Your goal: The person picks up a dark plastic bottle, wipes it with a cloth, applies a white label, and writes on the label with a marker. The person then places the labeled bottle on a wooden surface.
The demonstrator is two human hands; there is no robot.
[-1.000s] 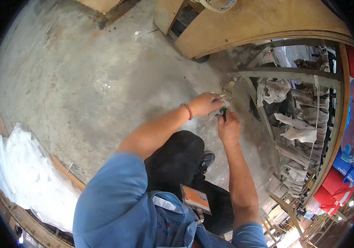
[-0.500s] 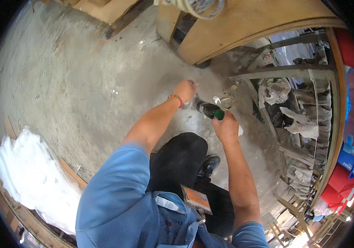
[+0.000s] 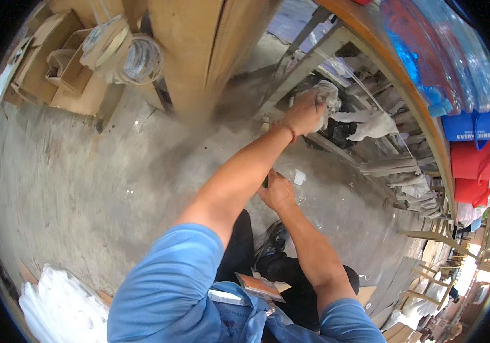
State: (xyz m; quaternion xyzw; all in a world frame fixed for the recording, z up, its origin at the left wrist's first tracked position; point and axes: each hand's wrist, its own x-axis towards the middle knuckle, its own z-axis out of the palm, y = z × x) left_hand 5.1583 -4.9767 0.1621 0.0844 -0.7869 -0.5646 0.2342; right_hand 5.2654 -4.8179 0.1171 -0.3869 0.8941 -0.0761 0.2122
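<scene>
My left hand (image 3: 305, 113) reaches out to the low rack on the right, fingers curled against a crumpled greyish-white cloth (image 3: 330, 94). It appears to grip the near side of that cloth. Closer to my body, my right hand (image 3: 279, 192) is closed around a dark bottle with a green cap (image 3: 265, 182). Only a sliver of green shows there, since my left forearm covers the rest of the bottle.
More rags hang over the wooden rack (image 3: 390, 166). Blue and red packages (image 3: 473, 127) lie above it. A wooden panel (image 3: 185, 51), rolls of tape (image 3: 139, 60) and cardboard boxes (image 3: 45, 54) stand ahead. White plastic (image 3: 62, 308) lies at lower left, a paper scrap (image 3: 300, 177) on the floor.
The view has turned right. My left hand has moved from beside the bottle's far end to the cloth on the rack. My right hand keeps the bottle, now mostly hidden.
</scene>
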